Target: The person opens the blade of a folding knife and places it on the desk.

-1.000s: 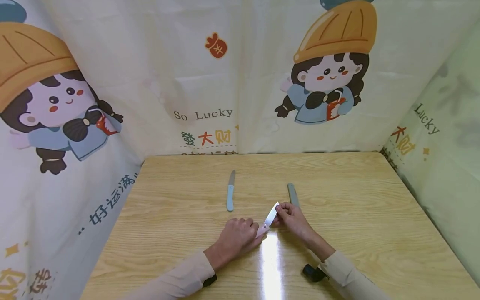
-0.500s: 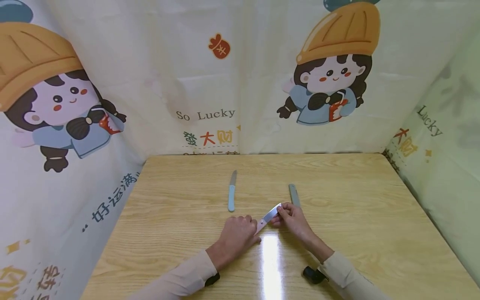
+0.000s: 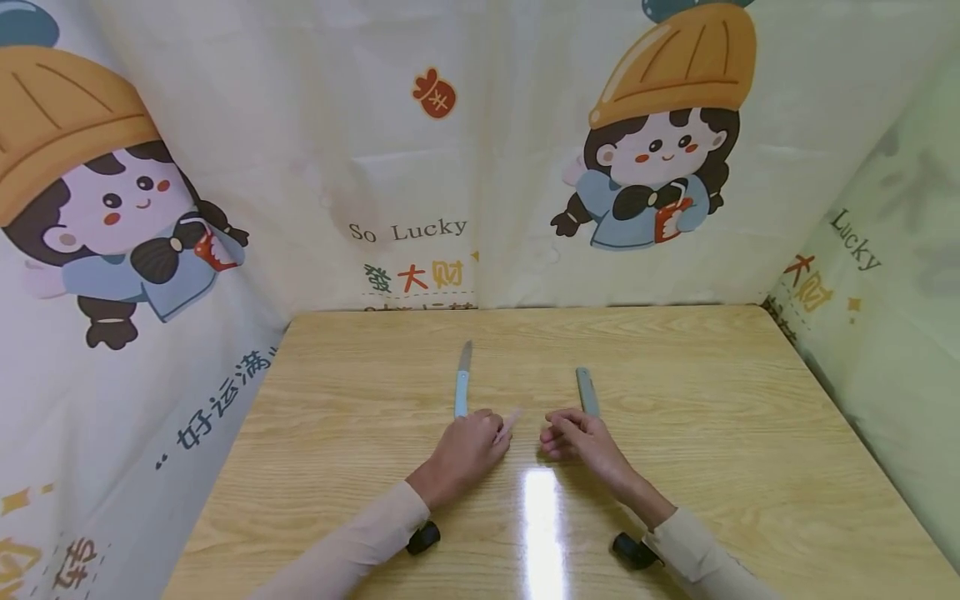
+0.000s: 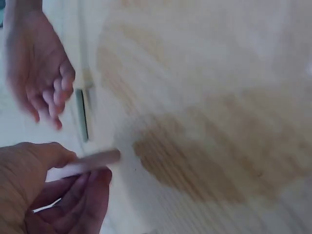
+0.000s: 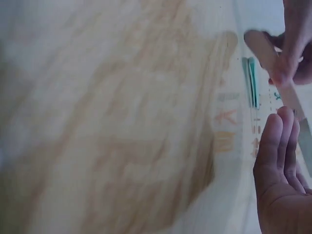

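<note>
My left hand [image 3: 467,448] grips a pink-handled folding knife [image 3: 508,425] by its handle, above the table. In the left wrist view the handle end [image 4: 105,158] sticks out between thumb and fingers. The right wrist view shows its metal blade [image 5: 306,139] extending from the handle at the picture's edge. Beyond my left hand lies a light blue knife [image 3: 462,387] with its blade out; the hand overlaps its handle end. My right hand [image 3: 583,440] holds nothing, fingers loosely bent. Just beyond it lies a grey-green folding knife [image 3: 588,390], no blade visible.
The wooden table [image 3: 712,433] has a bright light reflection in front of the hands. A printed curtain [image 3: 517,167] stands along its back and sides. Black wrist devices [image 3: 633,550] hang below both sleeves.
My right hand has let go of the pink knife's blade and stays about where it was. My left hand has moved away from it, up and slightly left, with the pink knife.
</note>
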Motion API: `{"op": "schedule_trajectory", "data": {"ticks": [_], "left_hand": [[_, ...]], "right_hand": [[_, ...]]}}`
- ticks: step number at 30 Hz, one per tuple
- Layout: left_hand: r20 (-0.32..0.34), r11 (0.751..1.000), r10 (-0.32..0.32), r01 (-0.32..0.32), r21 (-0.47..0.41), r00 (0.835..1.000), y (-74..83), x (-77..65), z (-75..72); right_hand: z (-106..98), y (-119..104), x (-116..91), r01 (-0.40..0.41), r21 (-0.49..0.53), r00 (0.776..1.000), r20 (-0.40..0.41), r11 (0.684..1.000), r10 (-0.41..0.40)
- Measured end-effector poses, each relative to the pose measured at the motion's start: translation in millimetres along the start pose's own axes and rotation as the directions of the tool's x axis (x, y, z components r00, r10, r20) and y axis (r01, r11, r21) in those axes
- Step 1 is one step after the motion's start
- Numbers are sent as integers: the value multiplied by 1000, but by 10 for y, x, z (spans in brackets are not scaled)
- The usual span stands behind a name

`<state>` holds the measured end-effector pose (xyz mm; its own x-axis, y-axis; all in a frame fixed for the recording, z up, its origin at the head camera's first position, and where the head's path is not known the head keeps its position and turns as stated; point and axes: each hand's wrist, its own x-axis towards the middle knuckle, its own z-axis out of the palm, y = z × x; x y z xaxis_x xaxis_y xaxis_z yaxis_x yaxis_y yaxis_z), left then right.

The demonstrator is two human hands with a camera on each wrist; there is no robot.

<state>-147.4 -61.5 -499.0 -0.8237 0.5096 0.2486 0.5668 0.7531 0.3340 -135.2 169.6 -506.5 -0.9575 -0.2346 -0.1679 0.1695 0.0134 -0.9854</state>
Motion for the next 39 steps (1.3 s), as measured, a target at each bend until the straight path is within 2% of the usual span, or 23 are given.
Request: {"op": "schedule_trajectory", "data": {"ticks": [3, 6, 8, 10, 16, 21, 22, 24, 28, 30, 33, 39], "left_hand": [[4, 977, -64, 64, -201, 998, -86, 102, 12], [38, 917, -144, 148, -371, 989, -158, 207, 17], [57, 873, -200, 204, -443, 978, -196, 271, 10], [71, 845, -246, 250, -472, 967, -224, 325, 2], [120, 826, -299, 319, -465, 947, -290, 478, 30], [167, 794, -345, 382, -473, 924, -331, 540, 106], [160, 797, -358, 391, -461, 920, -330, 548, 120], [146, 817, -370, 396, -418, 918, -317, 562, 142], [115, 873, -352, 371, -318, 929, -277, 582, 175], [122, 878, -347, 368, -306, 930, -257, 588, 181], [127, 871, -355, 378, -314, 926, -242, 596, 184], [140, 873, -350, 377, -311, 926, -260, 611, 203]], "right_hand": [[-15, -10, -21, -22, -21, 999, 29, 1000, 22], [-47, -26, -37, -22, -75, 998, 50, 997, 26], [-75, -41, -43, -17, -106, 997, 76, 994, 25], [-100, -56, -43, -6, -131, 994, 103, 991, 20], [-141, -81, -41, 0, -159, 988, 155, 987, 25], [-183, -106, -59, -9, -185, 975, 215, 983, 49], [-189, -109, -63, -6, -194, 973, 226, 981, 51], [-194, -107, -67, -10, -199, 970, 235, 980, 57], [-192, -93, -71, -8, -200, 967, 249, 980, 58], [-185, -86, -67, -8, -199, 966, 252, 980, 59], [-177, -74, -60, -11, -199, 965, 256, 980, 63], [-175, -47, -56, -23, -191, 962, 263, 981, 74]]}}
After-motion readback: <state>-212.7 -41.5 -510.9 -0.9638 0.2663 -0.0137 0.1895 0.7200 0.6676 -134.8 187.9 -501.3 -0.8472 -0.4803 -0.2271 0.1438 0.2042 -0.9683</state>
